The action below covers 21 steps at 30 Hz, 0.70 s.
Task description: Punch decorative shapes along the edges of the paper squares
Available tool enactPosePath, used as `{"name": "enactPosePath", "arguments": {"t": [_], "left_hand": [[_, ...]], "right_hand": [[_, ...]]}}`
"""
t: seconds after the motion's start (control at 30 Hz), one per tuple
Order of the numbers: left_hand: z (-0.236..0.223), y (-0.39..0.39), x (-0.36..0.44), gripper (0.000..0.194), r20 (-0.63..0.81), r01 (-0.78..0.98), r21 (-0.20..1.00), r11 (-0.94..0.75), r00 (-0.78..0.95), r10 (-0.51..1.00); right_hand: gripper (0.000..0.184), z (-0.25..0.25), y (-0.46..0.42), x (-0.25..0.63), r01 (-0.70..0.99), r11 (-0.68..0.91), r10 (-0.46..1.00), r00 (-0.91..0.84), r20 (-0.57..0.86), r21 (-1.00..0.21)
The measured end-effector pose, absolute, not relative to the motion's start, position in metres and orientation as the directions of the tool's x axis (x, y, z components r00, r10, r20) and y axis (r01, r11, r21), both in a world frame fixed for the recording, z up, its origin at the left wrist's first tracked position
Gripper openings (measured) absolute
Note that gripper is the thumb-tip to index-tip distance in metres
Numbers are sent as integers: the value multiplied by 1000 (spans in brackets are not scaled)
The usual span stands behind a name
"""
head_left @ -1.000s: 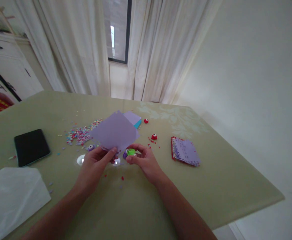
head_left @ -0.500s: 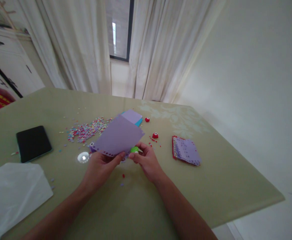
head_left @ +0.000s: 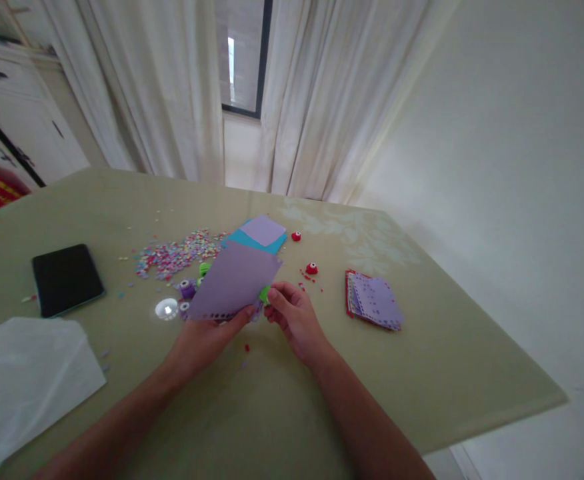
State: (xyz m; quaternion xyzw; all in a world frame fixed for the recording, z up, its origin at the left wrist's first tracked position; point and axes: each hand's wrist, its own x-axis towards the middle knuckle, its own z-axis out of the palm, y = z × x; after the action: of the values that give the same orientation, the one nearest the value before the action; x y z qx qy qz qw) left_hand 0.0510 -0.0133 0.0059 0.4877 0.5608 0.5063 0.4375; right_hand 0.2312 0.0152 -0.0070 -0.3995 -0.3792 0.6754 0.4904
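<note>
My left hand [head_left: 205, 347] is closed on the lower edge of a sheet of purple paper [head_left: 237, 277], thumb on top. Small punched holes run along that edge. My right hand [head_left: 295, 317] pinches a small green craft punch [head_left: 265, 295] against the sheet's right-hand edge; my fingers partly hide it. Just left of the sheet stand a purple punch [head_left: 187, 289] with an eye on it and another green piece [head_left: 203, 269], partly covered by the paper. Two red punches [head_left: 312, 268] with eyes sit beyond my right hand, small red bits beside the nearer one.
Colourful paper bits [head_left: 182, 253] lie heaped at the back left. Behind the sheet are blue and purple papers [head_left: 263, 230]. A stack of punched sheets [head_left: 376, 301] lies to the right. On the left are a black tablet [head_left: 67, 280], a white sheet [head_left: 27, 387] and a clear round object [head_left: 167, 309].
The purple sheet has tilted and shifted slightly down and left, uncovering more of the blue paper and the punches on its left. The green punch in my right hand has moved onto the sheet's edge.
</note>
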Motion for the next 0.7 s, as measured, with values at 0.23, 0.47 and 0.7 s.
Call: {"name": "enactPosePath", "arguments": {"t": [0.23, 0.47, 0.7], "left_hand": [[-1, -12, 48, 33, 71, 130, 989, -65, -39, 997], [-1, -12, 48, 23, 69, 81, 994, -70, 5, 998], [2, -8, 46, 26, 30, -11, 1000, -29, 83, 996]], "right_hand": [[48, -6, 13, 231, -305, -294, 935, -289, -206, -906], [55, -4, 11, 229, -293, -323, 930, -276, -244, -900], [59, -2, 10, 229, -294, -360, 918, -281, -280, -885]]}}
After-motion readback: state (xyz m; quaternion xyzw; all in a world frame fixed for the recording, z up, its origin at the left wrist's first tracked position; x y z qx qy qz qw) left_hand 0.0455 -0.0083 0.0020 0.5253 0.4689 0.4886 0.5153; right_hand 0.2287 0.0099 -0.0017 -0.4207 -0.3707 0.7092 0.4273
